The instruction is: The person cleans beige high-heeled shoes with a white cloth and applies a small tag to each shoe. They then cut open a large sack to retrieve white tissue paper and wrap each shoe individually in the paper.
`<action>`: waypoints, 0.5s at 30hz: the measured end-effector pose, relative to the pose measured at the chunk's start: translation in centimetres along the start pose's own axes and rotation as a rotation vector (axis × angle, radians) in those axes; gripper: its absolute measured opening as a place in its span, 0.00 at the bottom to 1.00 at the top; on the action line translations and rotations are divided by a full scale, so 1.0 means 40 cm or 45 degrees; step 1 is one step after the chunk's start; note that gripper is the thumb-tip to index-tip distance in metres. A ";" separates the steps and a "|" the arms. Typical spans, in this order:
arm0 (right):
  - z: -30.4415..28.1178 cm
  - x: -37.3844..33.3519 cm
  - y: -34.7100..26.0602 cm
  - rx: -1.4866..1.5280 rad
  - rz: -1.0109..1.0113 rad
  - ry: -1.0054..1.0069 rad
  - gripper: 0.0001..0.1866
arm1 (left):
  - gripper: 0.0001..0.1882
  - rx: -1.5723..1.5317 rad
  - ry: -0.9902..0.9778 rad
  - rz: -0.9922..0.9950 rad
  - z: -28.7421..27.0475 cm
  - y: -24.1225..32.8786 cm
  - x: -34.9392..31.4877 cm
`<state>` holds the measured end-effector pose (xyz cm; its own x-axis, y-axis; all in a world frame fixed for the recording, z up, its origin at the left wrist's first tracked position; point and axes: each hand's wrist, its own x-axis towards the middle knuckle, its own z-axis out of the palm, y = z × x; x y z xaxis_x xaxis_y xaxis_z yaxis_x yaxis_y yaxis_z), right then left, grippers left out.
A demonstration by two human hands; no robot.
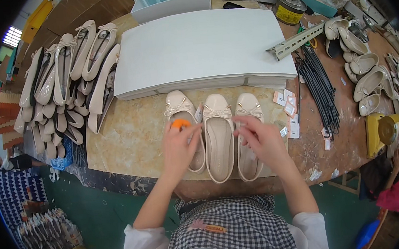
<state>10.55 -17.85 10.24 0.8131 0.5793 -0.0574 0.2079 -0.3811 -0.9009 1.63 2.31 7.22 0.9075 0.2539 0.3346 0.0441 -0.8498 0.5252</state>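
Note:
Three beige ballet flats with bows lie side by side before me, toes pointing away: a left shoe (177, 102), a middle shoe (220, 158) and a right shoe (245, 103). Over the left shoe is my left hand (178, 147), its thumb and fingertips drawn together beside the middle shoe's bow. A small orange loop (179, 123) sits at its fingers; its kind is unclear. My right hand (259, 138) pinches over the right shoe, across the middle shoe's opening from the left. Whatever lies between the fingertips is too small to make out.
Behind the shoes lies a wide stack of white sheets (198, 47). Many beige flats (66, 74) are piled at left, more flats (367, 83) at right. Paper tags (288, 103), black cords (318, 89) and a perforated metal bar (298, 42) lie right. Another person's arm (393, 170) shows lower right.

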 end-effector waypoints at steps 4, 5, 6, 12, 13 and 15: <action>0.048 0.117 0.024 -0.452 -0.128 0.086 0.05 | 0.07 0.077 0.037 -0.032 0.046 -0.021 0.058; 0.062 0.131 0.033 -0.658 -0.170 0.107 0.05 | 0.06 0.060 0.036 -0.057 0.053 -0.026 0.062; 0.070 0.140 0.038 -0.731 -0.208 0.113 0.04 | 0.06 0.034 0.042 -0.070 0.058 -0.027 0.068; 0.104 0.161 0.037 -0.819 -0.430 0.108 0.03 | 0.08 -0.015 0.044 -0.081 0.076 -0.025 0.081; 0.107 0.164 0.033 -0.826 -0.427 0.110 0.03 | 0.08 0.009 0.038 -0.051 0.074 -0.024 0.083; 0.101 0.167 0.026 -0.838 -0.453 0.119 0.03 | 0.07 0.087 0.025 0.031 0.063 -0.024 0.089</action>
<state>14.02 -11.48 7.17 0.6729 0.6954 0.2523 0.7247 -0.5512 -0.4135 5.88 2.87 5.95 0.9004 0.2411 0.3621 0.0513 -0.8854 0.4620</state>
